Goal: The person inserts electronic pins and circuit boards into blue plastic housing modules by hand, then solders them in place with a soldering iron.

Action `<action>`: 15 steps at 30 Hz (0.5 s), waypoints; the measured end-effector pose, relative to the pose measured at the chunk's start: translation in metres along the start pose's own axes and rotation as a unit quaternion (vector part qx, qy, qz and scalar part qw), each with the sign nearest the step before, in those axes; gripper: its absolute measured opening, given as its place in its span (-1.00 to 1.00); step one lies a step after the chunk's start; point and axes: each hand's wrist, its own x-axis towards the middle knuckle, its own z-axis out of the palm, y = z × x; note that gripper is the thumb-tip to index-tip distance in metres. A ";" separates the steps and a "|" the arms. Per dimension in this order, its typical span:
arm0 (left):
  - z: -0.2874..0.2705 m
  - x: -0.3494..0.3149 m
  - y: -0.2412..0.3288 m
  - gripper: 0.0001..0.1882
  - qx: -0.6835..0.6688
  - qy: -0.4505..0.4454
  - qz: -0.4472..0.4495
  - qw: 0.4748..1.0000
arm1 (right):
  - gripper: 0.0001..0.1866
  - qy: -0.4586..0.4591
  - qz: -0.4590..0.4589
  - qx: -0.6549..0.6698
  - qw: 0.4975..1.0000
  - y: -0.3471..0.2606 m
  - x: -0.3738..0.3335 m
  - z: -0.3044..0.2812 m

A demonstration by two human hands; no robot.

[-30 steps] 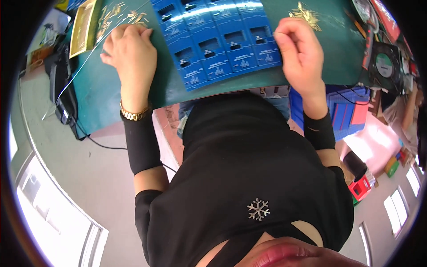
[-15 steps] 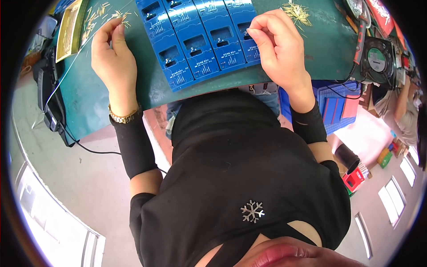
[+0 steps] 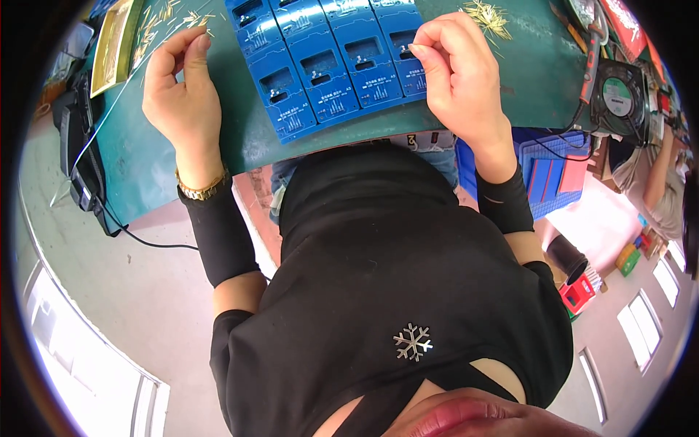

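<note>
A blue panel of joined circuit boards (image 3: 335, 80) lies on the green table, with rectangular cut-outs and small pale parts in it. At its left, my left hand (image 3: 182, 98) is raised with thumb and forefinger pinched together. A thin gold sliver shows at those fingertips, too small to name for certain. Over the panel's right edge, my right hand (image 3: 466, 84) has its thumb and fingers closed in a pinch; what is between them is hidden. Loose gold pins (image 3: 149, 33) are scattered beyond my left hand. A pile of similar pins (image 3: 488, 20) lies beyond my right hand.
A yellow-rimmed tray (image 3: 128, 47) stands at the far left. On the right are a soldering iron (image 3: 591, 69) with a red and grey handle and a black fan (image 3: 617, 102). Below the table edge sits a blue crate (image 3: 557, 202). Another person (image 3: 659, 182) is at the far right.
My left hand has drawn slightly left, away from the scattered pins, still pinched. My right hand has barely shifted over the panel's edge. The panel sits slightly higher in the picture.
</note>
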 end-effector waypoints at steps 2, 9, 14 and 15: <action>0.000 -0.001 0.001 -0.93 0.005 0.004 0.002 1.000 | -0.91 0.003 -0.001 -0.007 1.000 0.000 0.000 0.001; -0.001 -0.009 0.018 -0.93 -0.088 0.020 -0.035 0.995 | -0.88 -0.003 -0.051 -0.039 0.998 -0.004 0.005 0.000; 0.000 -0.032 0.046 -0.94 -0.199 -0.038 -0.075 0.976 | -0.86 -0.017 -0.014 -0.028 0.999 -0.006 0.003 -0.007; -0.002 -0.035 0.045 -0.94 -0.178 -0.059 -0.057 0.981 | -0.81 -0.023 -0.035 -0.039 0.998 -0.005 0.002 -0.009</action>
